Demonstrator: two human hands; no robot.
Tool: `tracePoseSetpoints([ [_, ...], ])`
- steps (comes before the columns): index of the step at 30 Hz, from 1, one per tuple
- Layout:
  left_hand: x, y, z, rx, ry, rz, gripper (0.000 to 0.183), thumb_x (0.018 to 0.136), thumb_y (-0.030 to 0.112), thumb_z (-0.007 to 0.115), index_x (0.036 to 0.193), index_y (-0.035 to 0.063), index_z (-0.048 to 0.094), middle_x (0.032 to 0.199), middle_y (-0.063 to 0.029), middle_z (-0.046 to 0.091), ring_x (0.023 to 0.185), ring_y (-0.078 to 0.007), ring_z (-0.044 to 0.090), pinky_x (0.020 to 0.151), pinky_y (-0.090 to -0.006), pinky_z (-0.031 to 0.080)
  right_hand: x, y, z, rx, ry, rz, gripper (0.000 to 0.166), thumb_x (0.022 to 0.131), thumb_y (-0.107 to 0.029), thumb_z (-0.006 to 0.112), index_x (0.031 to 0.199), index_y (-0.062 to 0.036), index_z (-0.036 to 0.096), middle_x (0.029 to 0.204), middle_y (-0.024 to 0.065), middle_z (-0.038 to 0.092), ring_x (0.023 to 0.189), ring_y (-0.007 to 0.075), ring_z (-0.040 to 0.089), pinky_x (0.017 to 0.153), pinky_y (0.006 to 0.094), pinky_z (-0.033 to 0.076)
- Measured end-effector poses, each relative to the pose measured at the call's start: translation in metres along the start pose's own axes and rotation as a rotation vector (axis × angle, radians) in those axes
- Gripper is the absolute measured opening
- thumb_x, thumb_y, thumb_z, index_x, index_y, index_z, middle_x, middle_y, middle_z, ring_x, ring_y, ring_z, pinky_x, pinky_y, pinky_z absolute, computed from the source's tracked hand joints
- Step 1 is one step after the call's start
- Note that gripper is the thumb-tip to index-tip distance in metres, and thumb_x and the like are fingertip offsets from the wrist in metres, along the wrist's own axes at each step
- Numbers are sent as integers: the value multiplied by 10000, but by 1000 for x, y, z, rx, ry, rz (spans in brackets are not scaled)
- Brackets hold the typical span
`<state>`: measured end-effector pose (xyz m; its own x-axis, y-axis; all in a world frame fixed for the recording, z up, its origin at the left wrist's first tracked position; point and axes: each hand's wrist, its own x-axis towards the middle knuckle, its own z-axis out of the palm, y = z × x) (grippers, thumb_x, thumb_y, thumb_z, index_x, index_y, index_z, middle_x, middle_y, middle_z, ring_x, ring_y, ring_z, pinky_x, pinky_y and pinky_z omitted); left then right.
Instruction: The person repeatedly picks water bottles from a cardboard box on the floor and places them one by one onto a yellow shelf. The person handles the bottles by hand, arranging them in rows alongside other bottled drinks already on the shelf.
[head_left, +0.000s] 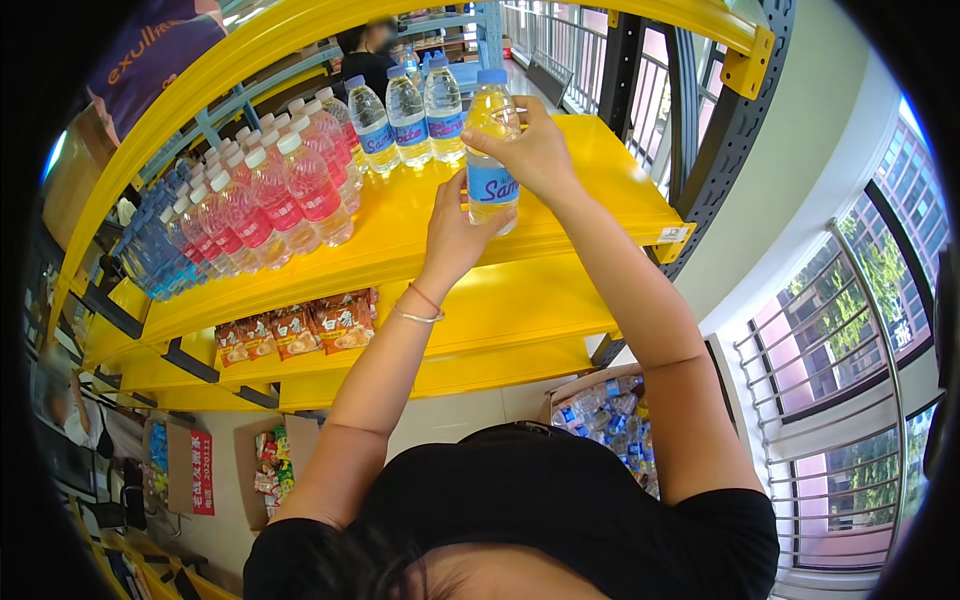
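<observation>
Both of my hands are on one clear plastic water bottle (491, 176) with a blue cap and a blue label. My right hand (534, 146) grips its upper part from the right. Lower down, my left hand (463, 232) wraps the bottle near its base, a bracelet and a red cord on that wrist. The bottle is upright over the yellow metal shelf (585, 180); whether its base touches the shelf I cannot tell. Just left of it stand several like blue-capped bottles (406, 120). Further left are rows of white-capped bottles with red labels (281, 202).
Blue-tinted bottles (154, 255) fill the shelf's left end. Orange-brown snack packets (300, 330) lie one shelf below. On the floor are a carton of bottles (607, 420) by my right side and a carton of packets (274, 465) to the left. A dark upright post (720, 142) bounds the right.
</observation>
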<state>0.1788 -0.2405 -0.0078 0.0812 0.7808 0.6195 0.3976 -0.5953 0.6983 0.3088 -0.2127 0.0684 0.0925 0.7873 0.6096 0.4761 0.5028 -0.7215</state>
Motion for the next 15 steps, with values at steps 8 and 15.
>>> tracePoseSetpoints([
  [8,42,-46,21,-24,-86,-15,655,665,247,771,1192,-15,483,1115,-170,554,995,-278,551,851,-345,440,29,42,0,13,-144,-24,782,617,-419,758,1203,-10,441,1101,205,575,1021,325,565,857,391,447],
  [15,72,-60,25,78,-142,27,579,704,258,734,1159,-9,495,1104,-175,547,991,-300,544,855,-358,434,59,54,5,-103,-231,7,804,642,-390,749,1270,-38,390,1102,204,581,1018,321,574,844,368,460],
])
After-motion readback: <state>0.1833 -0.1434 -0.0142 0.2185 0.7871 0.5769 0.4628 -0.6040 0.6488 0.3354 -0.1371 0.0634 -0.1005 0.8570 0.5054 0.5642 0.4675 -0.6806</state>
